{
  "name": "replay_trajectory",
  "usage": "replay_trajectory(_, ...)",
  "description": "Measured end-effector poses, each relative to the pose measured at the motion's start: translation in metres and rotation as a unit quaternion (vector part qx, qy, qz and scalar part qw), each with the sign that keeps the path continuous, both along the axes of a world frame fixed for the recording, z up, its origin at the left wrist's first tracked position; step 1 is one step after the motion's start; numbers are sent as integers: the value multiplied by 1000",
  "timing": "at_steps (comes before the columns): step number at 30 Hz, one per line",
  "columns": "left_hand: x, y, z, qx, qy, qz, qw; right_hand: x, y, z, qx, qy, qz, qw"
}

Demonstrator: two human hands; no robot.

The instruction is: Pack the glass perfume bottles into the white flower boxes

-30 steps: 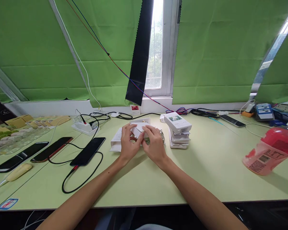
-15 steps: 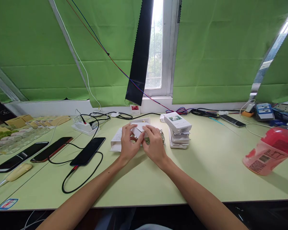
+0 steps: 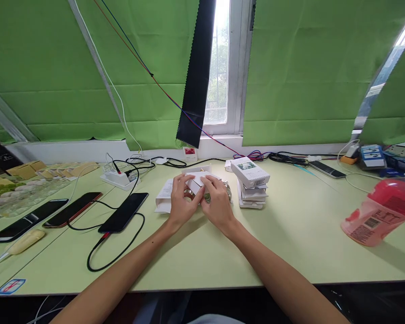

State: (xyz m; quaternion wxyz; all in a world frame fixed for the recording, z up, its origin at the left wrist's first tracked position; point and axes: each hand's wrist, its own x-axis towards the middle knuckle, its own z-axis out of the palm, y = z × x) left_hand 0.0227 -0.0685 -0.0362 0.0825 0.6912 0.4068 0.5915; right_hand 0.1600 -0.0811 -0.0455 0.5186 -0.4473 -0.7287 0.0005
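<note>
Both my hands meet at the middle of the pale green table (image 3: 290, 234). My left hand (image 3: 180, 202) and my right hand (image 3: 218, 204) each grip a small white box (image 3: 198, 181) from its own side, fingers curled over its top. Something shiny and silvery (image 3: 227, 189) peeks out just right of my right hand; I cannot tell what it is. A white paper sheet (image 3: 164, 198) lies under and to the left of my left hand. A stack of white boxes (image 3: 251, 182) stands just to the right.
Three phones lie at the left, the nearest phone (image 3: 124, 212) on a looped black cable (image 3: 111, 252). A white charger hub (image 3: 118, 179) sits behind them. A red bottle (image 3: 381, 211) lies at the right edge. Cables and another phone (image 3: 326, 169) run along the window sill.
Almost nothing moved. My fingers shifted slightly on the white box, and the view drifted a touch.
</note>
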Motion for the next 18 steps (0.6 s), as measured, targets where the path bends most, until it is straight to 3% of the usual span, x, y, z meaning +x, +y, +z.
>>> replay_trajectory(18, 0, 2, -1, -11, -6, -15, 1000, 2, 1, 1, -19, -7, 17, 1000)
